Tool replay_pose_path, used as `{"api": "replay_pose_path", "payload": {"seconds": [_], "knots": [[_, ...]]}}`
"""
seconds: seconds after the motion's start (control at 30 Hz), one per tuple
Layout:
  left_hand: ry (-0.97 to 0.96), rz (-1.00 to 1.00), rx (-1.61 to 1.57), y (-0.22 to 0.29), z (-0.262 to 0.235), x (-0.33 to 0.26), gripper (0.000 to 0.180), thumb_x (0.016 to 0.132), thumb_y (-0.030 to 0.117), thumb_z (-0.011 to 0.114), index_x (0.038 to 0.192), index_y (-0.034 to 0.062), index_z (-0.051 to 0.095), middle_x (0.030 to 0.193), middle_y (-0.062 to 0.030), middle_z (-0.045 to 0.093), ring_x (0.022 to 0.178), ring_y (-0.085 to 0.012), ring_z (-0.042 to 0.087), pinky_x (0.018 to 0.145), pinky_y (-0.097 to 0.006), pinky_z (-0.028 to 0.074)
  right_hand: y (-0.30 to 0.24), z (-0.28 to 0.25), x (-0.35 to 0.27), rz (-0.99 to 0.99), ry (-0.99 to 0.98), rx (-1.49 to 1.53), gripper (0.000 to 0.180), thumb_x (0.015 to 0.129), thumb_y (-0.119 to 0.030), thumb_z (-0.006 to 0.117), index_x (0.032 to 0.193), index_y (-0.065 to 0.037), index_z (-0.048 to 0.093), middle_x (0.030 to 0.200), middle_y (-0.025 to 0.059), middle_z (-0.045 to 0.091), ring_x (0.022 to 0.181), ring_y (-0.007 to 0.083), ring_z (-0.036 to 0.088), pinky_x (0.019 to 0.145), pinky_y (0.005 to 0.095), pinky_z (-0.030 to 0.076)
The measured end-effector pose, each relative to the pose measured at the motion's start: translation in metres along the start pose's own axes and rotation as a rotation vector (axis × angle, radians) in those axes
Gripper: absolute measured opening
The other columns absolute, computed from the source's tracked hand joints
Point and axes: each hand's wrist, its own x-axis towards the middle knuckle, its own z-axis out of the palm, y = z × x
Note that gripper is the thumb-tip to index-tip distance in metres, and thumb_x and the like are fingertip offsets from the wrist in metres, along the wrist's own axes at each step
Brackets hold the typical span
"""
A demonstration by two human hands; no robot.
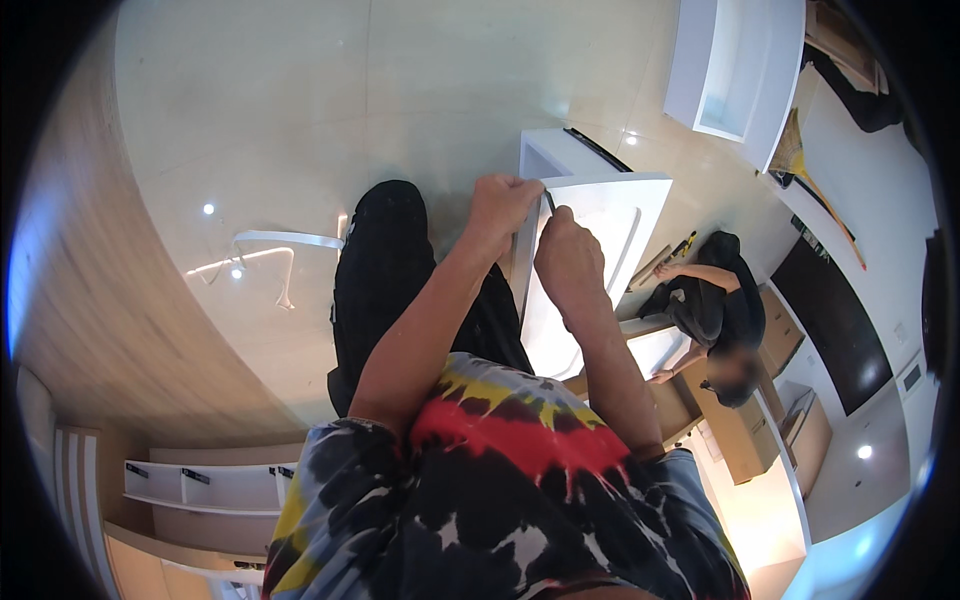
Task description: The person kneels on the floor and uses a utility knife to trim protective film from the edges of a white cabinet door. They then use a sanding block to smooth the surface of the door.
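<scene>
A white panel (650, 205) with a rounded raised outline tilts in front of my knees, joined to a white drawer box (540, 150) with a black rail (597, 150) along its top edge. My left hand (500, 212) is closed in a pinch at the panel's near upper corner; what lies between its fingertips is hidden. Beside it, over the panel's face, my right hand (572, 255) is curled closed around one end of a thin dark piece (549, 202). That piece reaches up toward my left fingertips, and its kind is too small to tell.
White strips (288, 238) lie on the glossy floor at the left. Another person (715, 300) crouches at the right beside cardboard boxes (735, 430). A white open cabinet (735, 70) and a yellow broom (790, 150) stand at the far right; white drawer compartments (210, 487) lie at the lower left.
</scene>
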Motion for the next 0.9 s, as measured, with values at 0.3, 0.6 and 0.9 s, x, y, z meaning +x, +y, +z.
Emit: {"api": "replay_pose_path", "payload": {"seconds": [0.3, 0.6, 0.9], "knots": [[-0.018, -0.082, -0.1, 0.004, 0.002, 0.0, 0.019, 0.079, 0.016, 0.073, 0.072, 0.0041, 0.06, 0.059, 0.0011, 0.047, 0.047, -0.0073, 0.037, 0.041, -0.028, 0.025, -0.002, -0.001, 0.001, 0.012, -0.041, -0.026, 0.009, 0.087, -0.002, 0.052, 0.093, 0.005, 0.05, 0.08, 0.029, 0.066, 0.08, 0.0458, 0.068, 0.073, 0.0522, 0.054], [-0.06, -0.11, -0.128, -0.007, -0.006, 0.016, 0.02, 0.08, 0.015, 0.074, 0.073, 0.0036, 0.06, 0.061, 0.0015, 0.048, 0.047, -0.0064, 0.038, 0.04, -0.025, 0.022, -0.003, 0.0, 0.01, 0.003, -0.052, -0.012, 0.011, 0.087, -0.003, 0.053, 0.094, 0.006, 0.055, 0.084, 0.0294, 0.067, 0.084, 0.0463, 0.068, 0.076, 0.0518, 0.054], [-0.008, 0.106, 0.01, -0.011, -0.007, 0.016, 0.019, 0.072, 0.014, 0.076, 0.077, -0.0021, 0.067, 0.067, -0.0039, 0.06, 0.056, -0.0123, 0.052, 0.049, -0.029, 0.04, -0.003, 0.004, 0.018, 0.043, -0.078, 0.013, 0.017, 0.089, -0.006, 0.05, 0.098, 0.007, 0.057, 0.09, 0.0317, 0.067, 0.09, 0.0477, 0.067, 0.081, 0.0533, 0.052]]}}
